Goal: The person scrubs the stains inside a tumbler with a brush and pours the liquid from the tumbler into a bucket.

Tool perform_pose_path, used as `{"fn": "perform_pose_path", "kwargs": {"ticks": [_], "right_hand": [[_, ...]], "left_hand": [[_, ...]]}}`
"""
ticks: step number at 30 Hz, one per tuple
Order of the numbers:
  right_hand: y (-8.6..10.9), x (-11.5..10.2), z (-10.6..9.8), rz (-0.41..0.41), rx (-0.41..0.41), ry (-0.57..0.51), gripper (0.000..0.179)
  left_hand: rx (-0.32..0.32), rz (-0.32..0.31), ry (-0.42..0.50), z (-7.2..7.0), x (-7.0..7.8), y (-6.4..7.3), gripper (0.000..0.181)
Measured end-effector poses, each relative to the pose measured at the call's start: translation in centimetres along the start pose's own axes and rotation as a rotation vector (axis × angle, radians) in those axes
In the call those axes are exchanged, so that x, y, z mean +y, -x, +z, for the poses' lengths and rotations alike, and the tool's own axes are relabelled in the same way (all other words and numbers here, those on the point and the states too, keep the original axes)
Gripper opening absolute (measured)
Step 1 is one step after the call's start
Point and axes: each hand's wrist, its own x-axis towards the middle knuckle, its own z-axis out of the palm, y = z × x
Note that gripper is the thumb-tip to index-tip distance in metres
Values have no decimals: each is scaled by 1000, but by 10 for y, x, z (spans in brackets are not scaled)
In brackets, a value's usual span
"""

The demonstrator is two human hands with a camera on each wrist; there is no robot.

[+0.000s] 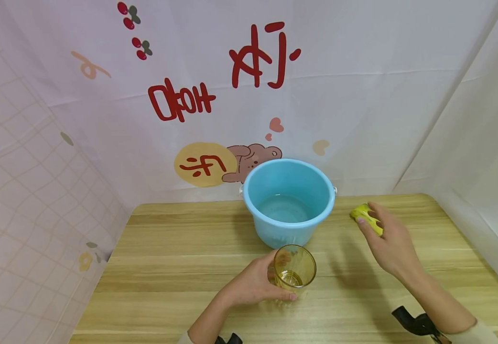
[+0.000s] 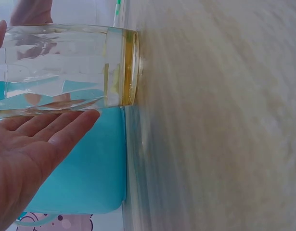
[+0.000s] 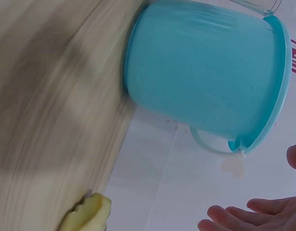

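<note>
My left hand [image 1: 246,286] grips an amber-tinted drinking glass [image 1: 300,263], fingers on one side and thumb on the other. In the left wrist view the glass [image 2: 66,62] is upright, its base at or just above the tabletop; I cannot tell if it touches. Over a yellow sponge [image 1: 362,210] at the right is my right hand [image 1: 393,243], fingers spread and thumb apart. The right wrist view shows that hand [image 3: 263,216] separated from the sponge [image 3: 90,215], holding nothing. Between and behind the hands stands a light blue bucket [image 1: 283,232] with water [image 1: 285,209] in it.
The wooden table [image 1: 167,267] runs up to a white printed curtain [image 1: 361,95] at the back. More curtain hangs at the left and right sides. The bucket's white handle [image 3: 208,147] hangs down on its far side.
</note>
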Motion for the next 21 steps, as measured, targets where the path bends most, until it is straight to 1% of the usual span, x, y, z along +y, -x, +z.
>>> {"fn": "perform_pose_path", "kwargs": {"ticks": [5, 16, 21], "right_hand": [[-6, -9, 10, -22, -2, -28, 60], [-13, -23, 27, -23, 20, -95, 51], [-14, -26, 31, 17, 11, -122, 53]], "left_hand": [[-3, -1, 11, 0, -1, 0, 91], [-8, 0, 19, 0, -2, 1, 90], [-10, 16, 18, 0, -3, 0, 91]]}}
